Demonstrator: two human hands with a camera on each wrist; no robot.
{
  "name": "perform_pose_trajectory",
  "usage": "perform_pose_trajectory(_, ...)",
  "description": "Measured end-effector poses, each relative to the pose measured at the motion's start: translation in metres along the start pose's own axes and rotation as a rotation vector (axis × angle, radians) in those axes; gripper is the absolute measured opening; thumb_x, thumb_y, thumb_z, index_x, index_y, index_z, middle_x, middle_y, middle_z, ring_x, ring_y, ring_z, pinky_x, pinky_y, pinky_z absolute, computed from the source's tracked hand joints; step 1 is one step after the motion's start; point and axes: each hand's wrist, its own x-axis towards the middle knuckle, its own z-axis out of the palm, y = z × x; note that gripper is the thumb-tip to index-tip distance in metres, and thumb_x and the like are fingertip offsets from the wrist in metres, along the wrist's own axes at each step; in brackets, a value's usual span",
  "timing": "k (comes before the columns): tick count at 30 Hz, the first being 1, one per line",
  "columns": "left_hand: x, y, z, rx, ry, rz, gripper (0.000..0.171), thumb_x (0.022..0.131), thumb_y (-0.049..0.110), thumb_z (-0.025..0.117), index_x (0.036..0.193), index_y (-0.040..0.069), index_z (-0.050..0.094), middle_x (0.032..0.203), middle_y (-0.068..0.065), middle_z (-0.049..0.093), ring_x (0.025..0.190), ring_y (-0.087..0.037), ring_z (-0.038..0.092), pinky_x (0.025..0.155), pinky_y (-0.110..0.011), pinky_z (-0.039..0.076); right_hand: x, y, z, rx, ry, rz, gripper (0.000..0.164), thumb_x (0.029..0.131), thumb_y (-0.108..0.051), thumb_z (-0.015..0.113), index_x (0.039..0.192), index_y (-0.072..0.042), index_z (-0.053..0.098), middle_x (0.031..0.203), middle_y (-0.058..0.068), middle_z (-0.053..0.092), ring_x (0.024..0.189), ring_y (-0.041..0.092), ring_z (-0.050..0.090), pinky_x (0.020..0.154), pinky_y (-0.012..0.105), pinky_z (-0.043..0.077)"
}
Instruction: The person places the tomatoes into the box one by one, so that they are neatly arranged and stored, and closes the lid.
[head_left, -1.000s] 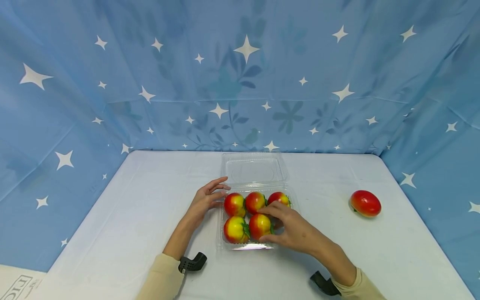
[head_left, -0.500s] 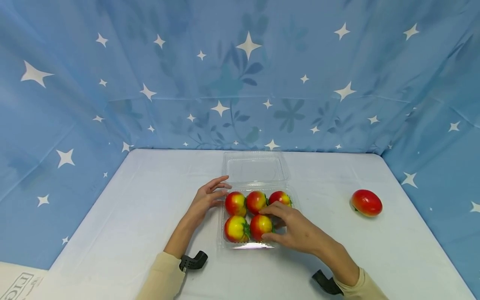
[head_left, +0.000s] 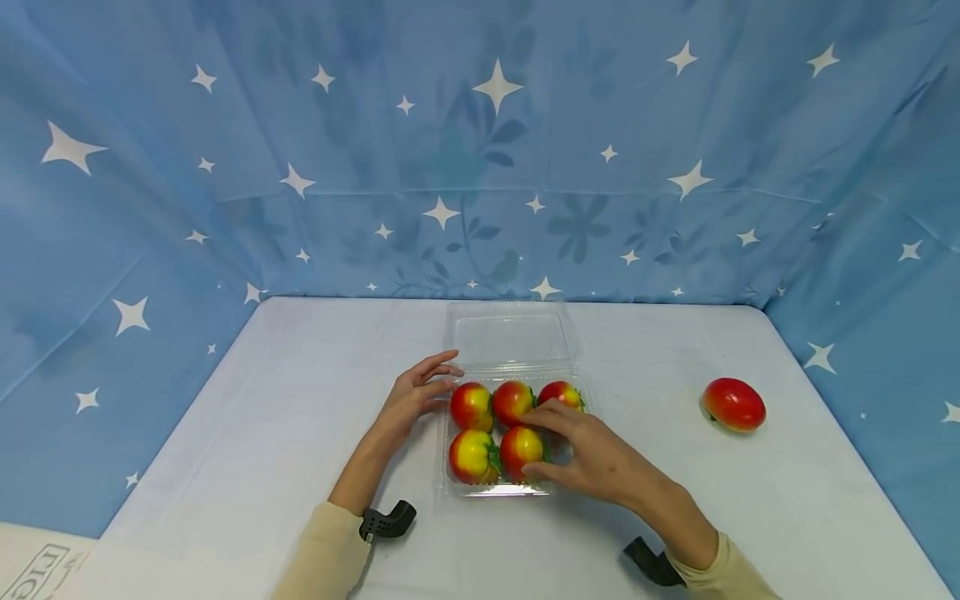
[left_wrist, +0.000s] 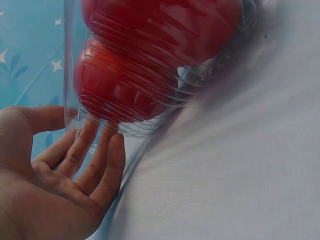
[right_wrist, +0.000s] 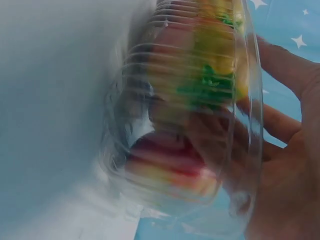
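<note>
A clear plastic clamshell box (head_left: 498,492) lies on the white table with its lid folded back. In it sit several glossy red-and-yellow round fruits (head_left: 472,406) with green leafy caps. My right hand (head_left: 592,454) reaches over the box's right side and holds the front fruit (head_left: 522,452) between thumb and fingers. In the right wrist view these fingers show through the plastic wall (right_wrist: 240,165). My left hand (head_left: 405,408) has its fingers loosely spread at the box's left edge. In the left wrist view the fingertips overlap the clear rim beneath a red fruit (left_wrist: 122,82).
Another red fruit (head_left: 734,405) lies apart on the right of the white table (head_left: 300,358). The clear lid (head_left: 512,335) lies flat behind the box. A blue curtain (head_left: 480,150) with white stars hangs around the back and sides. A printed cardboard piece (head_left: 41,562) shows at lower left.
The whole head view shifts slightly. My right hand stays at the front fruit, and my left hand keeps its place at the box's edge.
</note>
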Motion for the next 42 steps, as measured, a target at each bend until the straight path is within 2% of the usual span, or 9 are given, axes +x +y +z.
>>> perform_pose_trajectory(6, 0.0, 0.001, 0.0, 0.005, 0.001, 0.004, 0.049, 0.104, 0.014, 0.059, 0.153, 0.016, 0.053, 0.139, -0.019, 0.062, 0.103, -0.008, 0.068, 0.092, -0.027, 0.06, 0.001, 0.006, -0.009, 0.081, 0.127, -0.081, 0.054, 0.082, -0.029, 0.089, 0.131, -0.016, 0.068, 0.125, 0.002, 0.062, 0.105, 0.02, 0.064, 0.087, 0.031, 0.062)
perform_pose_trajectory(11, 0.001, 0.002, 0.0, 0.004, -0.014, 0.003, 0.05, 0.104, 0.014, 0.058, 0.154, 0.015, 0.051, 0.142, -0.021, 0.061, 0.104, -0.008, 0.067, 0.094, -0.028, 0.06, 0.0, 0.014, -0.02, 0.108, 0.198, -0.106, 0.049, 0.083, -0.021, 0.089, 0.127, -0.012, 0.069, 0.125, 0.004, 0.064, 0.102, 0.02, 0.067, 0.08, 0.033, 0.064)
perform_pose_trajectory(14, 0.001, 0.002, 0.0, 0.009, -0.02, 0.007, 0.051, 0.104, 0.015, 0.058, 0.154, 0.014, 0.05, 0.142, -0.022, 0.06, 0.104, -0.008, 0.067, 0.095, -0.028, 0.06, -0.001, 0.019, -0.027, 0.103, 0.222, -0.088, 0.048, 0.084, -0.019, 0.088, 0.127, -0.012, 0.069, 0.125, 0.004, 0.065, 0.104, 0.021, 0.068, 0.08, 0.034, 0.064)
perform_pose_trajectory(22, 0.001, 0.003, 0.001, 0.013, -0.02, 0.01, 0.051, 0.104, 0.016, 0.059, 0.154, 0.015, 0.051, 0.142, -0.022, 0.06, 0.105, -0.008, 0.068, 0.095, -0.028, 0.06, -0.004, 0.036, -0.043, 0.07, 0.285, -0.033, 0.043, 0.086, -0.019, 0.086, 0.126, -0.016, 0.069, 0.126, 0.002, 0.065, 0.105, 0.022, 0.07, 0.083, 0.03, 0.064)
perform_pose_trajectory(27, 0.001, 0.002, 0.001, 0.024, -0.012, 0.004, 0.051, 0.104, 0.016, 0.059, 0.155, 0.015, 0.05, 0.142, -0.02, 0.061, 0.105, -0.009, 0.068, 0.096, -0.03, 0.06, -0.006, 0.045, -0.05, 0.052, 0.334, -0.004, 0.043, 0.086, -0.016, 0.085, 0.126, -0.019, 0.069, 0.125, 0.001, 0.065, 0.104, 0.007, 0.066, 0.085, 0.024, 0.062)
perform_pose_trajectory(31, 0.001, 0.001, 0.0, 0.013, -0.005, -0.003, 0.051, 0.104, 0.015, 0.059, 0.154, 0.014, 0.051, 0.14, -0.018, 0.063, 0.106, -0.009, 0.068, 0.093, -0.027, 0.06, -0.008, 0.05, -0.054, 0.031, 0.378, 0.031, 0.041, 0.088, -0.018, 0.084, 0.126, -0.017, 0.07, 0.124, 0.001, 0.066, 0.103, -0.005, 0.06, 0.085, 0.019, 0.06)
perform_pose_trajectory(38, 0.001, 0.0, 0.0, 0.015, 0.01, -0.005, 0.049, 0.104, 0.014, 0.059, 0.153, 0.016, 0.053, 0.138, -0.015, 0.064, 0.107, -0.011, 0.069, 0.091, -0.026, 0.06, -0.012, 0.06, -0.061, 0.041, 0.435, 0.094, 0.038, 0.092, -0.021, 0.08, 0.128, -0.012, 0.07, 0.124, 0.005, 0.066, 0.103, -0.005, 0.059, 0.087, 0.008, 0.053)
perform_pose_trajectory(42, 0.002, -0.001, 0.0, 0.004, 0.001, 0.0, 0.05, 0.104, 0.014, 0.059, 0.153, 0.015, 0.052, 0.138, -0.016, 0.064, 0.105, -0.01, 0.069, 0.091, -0.026, 0.06, -0.016, 0.065, -0.065, 0.053, 0.458, 0.112, 0.038, 0.093, -0.02, 0.079, 0.129, -0.013, 0.069, 0.124, 0.007, 0.066, 0.104, -0.012, 0.056, 0.087, 0.004, 0.05)
